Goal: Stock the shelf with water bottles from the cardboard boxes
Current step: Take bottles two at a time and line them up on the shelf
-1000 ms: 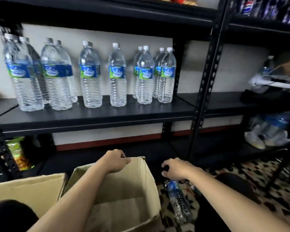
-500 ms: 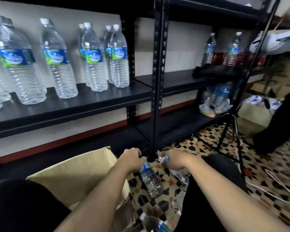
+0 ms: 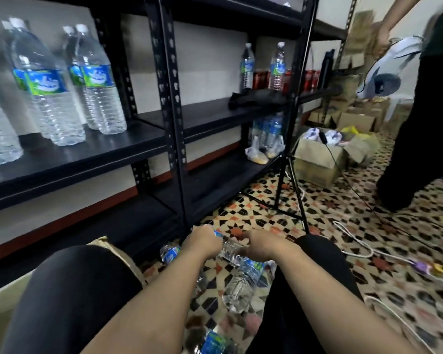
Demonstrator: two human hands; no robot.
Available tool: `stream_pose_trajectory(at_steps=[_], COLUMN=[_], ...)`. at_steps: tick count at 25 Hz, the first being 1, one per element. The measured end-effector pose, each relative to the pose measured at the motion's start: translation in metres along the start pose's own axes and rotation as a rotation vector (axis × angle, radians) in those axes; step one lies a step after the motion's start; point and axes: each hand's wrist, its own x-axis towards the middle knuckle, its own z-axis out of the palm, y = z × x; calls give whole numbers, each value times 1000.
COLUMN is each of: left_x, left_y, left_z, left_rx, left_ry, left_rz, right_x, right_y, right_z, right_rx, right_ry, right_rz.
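Low in the middle, between my knees, my left hand [image 3: 202,241] and my right hand [image 3: 264,244] sit close together, each closed on a small water bottle [image 3: 241,284]. A clear body with a blue label hangs down below them. How the two bottles overlap is hard to tell. More small bottles lie on the tiled floor [image 3: 169,252] and near the bottom edge [image 3: 215,342]. Part of the cardboard box [image 3: 113,247] shows behind my left knee. Several large green-labelled bottles [image 3: 52,98] stand on the black shelf [image 3: 92,155] at the left.
The right shelf bay [image 3: 205,116] holds two slim bottles [image 3: 277,69], red cans and a dark cloth. A black tripod [image 3: 290,180] stands on the floor, with white cables [image 3: 356,247] nearby. Open cardboard boxes [image 3: 315,162] sit beyond. A person in dark clothes [image 3: 420,129] stands at the right.
My view has swung right, away from the box and the filled shelf. Both hands left the box rim, took hold of small bottles off the floor and lifted them slightly.
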Motion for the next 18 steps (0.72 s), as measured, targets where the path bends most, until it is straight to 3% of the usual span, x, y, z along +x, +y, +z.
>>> stream_pose_trajectory(at_steps=[11,18], left_x=[44,97], left_y=[-10,-51], left_z=[44,66], left_rx=[-74,-77], left_ry=[-73,-153], left_rz=[-78,-165], right_x=[33,112], right_y=[44,28], right_z=[20,47], right_rx=[80,158], right_ry=[-86,-155], right_rz=[161,250])
